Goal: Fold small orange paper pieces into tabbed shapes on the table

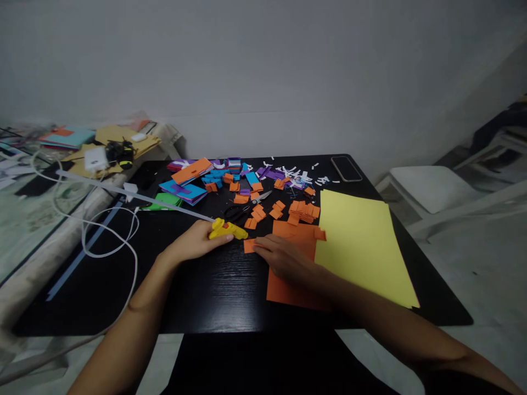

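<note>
My left hand (195,240) is wrapped round a yellow glue gun (229,229), whose nozzle points right at a small orange paper piece (249,246). The fingertips of my right hand (280,253) are closed on the right end of that piece, above the black table (214,307). Under my right hand and forearm lies a larger orange sheet (284,291). Several small folded orange pieces (302,210) are grouped just beyond my hands. Black-handled scissors (247,207) rest open among them, behind the glue gun.
Yellow sheets (358,241) lie at the right, and a phone (346,169) at the back right corner. White and purple scraps (294,175) are strewn at the back. Folded blue and orange papers (191,171) stand back left. A white cable (134,263) loops over the left side.
</note>
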`<state>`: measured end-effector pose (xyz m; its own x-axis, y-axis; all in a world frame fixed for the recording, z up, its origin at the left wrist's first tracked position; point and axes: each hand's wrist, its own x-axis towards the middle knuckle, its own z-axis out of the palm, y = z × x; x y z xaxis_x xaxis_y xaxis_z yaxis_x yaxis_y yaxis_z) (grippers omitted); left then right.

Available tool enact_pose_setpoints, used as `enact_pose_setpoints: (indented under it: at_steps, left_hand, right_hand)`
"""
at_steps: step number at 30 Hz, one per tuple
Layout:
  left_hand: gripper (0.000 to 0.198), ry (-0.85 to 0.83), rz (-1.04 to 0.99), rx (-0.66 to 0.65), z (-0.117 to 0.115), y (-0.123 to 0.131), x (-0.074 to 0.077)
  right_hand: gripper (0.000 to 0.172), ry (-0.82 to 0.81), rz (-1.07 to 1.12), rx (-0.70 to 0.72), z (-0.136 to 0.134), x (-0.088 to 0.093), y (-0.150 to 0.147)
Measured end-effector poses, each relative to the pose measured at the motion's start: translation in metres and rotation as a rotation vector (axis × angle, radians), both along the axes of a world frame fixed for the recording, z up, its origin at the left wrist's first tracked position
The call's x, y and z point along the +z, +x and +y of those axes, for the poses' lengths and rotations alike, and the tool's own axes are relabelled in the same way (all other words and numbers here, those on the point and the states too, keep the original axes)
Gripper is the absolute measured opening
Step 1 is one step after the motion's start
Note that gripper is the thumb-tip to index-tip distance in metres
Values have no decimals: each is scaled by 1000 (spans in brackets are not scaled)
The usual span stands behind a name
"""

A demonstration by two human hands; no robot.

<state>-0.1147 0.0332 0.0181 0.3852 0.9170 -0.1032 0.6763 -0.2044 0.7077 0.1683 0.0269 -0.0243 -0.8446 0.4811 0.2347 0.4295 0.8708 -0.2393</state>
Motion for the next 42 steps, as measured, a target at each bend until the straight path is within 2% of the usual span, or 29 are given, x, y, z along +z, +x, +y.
enact_pose_setpoints:
  at_steps: [4,13,21,31,42]
  left_hand:
    - [37,-2,-15,-22,-1,1,2]
    - [35,-4,-30,-51,-1,3,2]
    - [35,-37,-10,-79,1,-1,0]
    - [37,-42,-84,-40,1,-12,4]
    - [33,-104,-28,13,0,-21,10]
  right_hand:
    - [26,2,-30,-48,-3,-1,-1]
    - [27,-57,88,12,-1,-5,-1]
    - [20,-63,69,18,0,-2,0]
    - [16,-46,71,15,3,-4,0]
    - [18,-116,170,-17,4,-5,2]
